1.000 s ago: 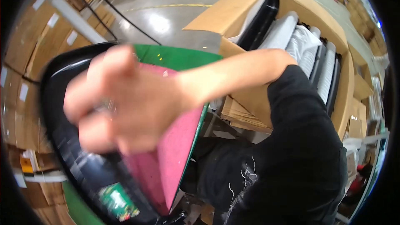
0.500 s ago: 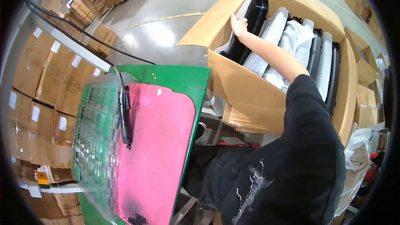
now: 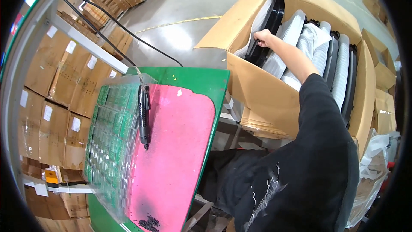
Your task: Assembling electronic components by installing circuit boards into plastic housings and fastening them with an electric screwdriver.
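"Hand status?"

"My right hand (image 3: 262,38) clamps the black shell (image 3: 277,8) in the carton (image 3: 266,94), upper right of the frame. My left hand is outside view; I cannot tell its state."

Panel (image 3: 274,13): glossy black, long, narrow, bare of wrapping
Pose: standing on edge, leaning, its far end above the rim
Place: left side of the open carton (image 3: 264,96)
Hold: right hand (image 3: 263,38) curled around its left edge
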`<state>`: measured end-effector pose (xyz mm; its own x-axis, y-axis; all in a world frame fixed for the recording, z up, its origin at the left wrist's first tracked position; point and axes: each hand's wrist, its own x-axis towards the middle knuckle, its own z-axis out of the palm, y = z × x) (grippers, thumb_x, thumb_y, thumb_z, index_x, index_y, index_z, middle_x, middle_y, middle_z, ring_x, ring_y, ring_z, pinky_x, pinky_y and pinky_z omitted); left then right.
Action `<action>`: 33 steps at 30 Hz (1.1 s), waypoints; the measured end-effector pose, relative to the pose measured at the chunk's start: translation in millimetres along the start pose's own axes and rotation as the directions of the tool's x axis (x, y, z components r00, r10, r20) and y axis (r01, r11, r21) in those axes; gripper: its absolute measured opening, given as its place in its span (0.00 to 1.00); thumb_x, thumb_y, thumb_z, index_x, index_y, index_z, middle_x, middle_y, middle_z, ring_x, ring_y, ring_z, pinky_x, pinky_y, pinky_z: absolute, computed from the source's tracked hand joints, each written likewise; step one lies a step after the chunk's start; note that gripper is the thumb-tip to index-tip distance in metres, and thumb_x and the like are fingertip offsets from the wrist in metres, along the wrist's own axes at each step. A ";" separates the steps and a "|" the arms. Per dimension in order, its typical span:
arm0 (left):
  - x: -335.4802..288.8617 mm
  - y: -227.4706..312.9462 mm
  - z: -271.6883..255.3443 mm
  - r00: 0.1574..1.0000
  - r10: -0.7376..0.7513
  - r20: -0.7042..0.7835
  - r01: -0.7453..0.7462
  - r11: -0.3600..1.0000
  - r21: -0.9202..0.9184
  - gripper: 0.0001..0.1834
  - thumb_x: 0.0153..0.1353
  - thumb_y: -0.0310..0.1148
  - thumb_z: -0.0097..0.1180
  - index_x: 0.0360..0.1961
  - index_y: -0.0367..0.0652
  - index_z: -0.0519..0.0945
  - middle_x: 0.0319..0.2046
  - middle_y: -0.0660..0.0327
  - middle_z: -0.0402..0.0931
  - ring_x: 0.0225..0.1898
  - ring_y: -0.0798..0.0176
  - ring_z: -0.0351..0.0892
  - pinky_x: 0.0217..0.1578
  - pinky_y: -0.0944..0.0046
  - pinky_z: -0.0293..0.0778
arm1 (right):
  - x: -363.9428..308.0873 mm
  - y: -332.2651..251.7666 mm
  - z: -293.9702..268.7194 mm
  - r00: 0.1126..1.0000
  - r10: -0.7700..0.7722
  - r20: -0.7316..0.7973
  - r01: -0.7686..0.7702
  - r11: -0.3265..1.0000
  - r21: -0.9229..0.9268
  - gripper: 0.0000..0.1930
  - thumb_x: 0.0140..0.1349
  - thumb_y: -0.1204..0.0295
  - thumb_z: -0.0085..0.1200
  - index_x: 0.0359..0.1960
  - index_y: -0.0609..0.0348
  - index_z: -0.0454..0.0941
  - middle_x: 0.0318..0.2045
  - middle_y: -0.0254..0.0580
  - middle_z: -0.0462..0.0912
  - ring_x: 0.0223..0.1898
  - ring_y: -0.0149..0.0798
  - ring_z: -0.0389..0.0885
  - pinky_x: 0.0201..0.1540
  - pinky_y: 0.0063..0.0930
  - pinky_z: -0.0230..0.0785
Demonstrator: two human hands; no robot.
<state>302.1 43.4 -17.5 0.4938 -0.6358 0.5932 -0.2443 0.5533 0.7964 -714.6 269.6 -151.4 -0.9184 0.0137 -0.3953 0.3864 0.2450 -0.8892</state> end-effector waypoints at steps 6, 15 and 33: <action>-21.5 83.3 110.5 0.749 0.304 0.589 -0.656 0.464 0.595 0.33 0.76 0.53 0.30 0.65 0.34 0.64 0.60 0.44 0.70 0.57 0.47 0.73 0.59 0.51 0.68 | -77.1 -70.7 -7.7 0.939 -0.333 -0.086 0.343 0.929 0.143 0.08 0.56 0.70 0.59 0.24 0.61 0.76 0.20 0.36 0.73 0.17 0.30 0.67 0.18 0.28 0.58; -39.8 50.9 271.2 0.711 0.536 0.456 -0.320 0.823 -0.469 0.33 0.52 0.56 0.58 0.49 0.41 0.70 0.51 0.50 0.67 0.48 0.59 0.63 0.49 0.59 0.59 | -227.7 -96.5 -31.7 0.189 -0.826 0.530 0.916 -0.047 -0.399 0.15 0.58 0.78 0.52 0.47 0.69 0.74 0.33 0.51 0.79 0.34 0.45 0.77 0.40 0.33 0.70; -80.6 24.6 297.7 0.305 -0.150 0.941 -0.326 0.911 0.251 0.13 0.57 0.33 0.65 0.39 0.43 0.74 0.30 0.55 0.80 0.37 0.49 0.81 0.37 0.54 0.78 | -429.6 -99.8 306.1 -0.639 -0.295 0.711 0.753 -0.431 0.498 0.07 0.60 0.69 0.53 0.29 0.58 0.72 0.26 0.47 0.75 0.32 0.55 0.77 0.37 0.46 0.68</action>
<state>7.9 -51.9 -10.6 -0.5978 -0.7830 0.1721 -0.5931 0.5764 0.5622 -332.6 -57.5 36.7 0.5331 -0.7698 0.3510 -0.8155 -0.5780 -0.0290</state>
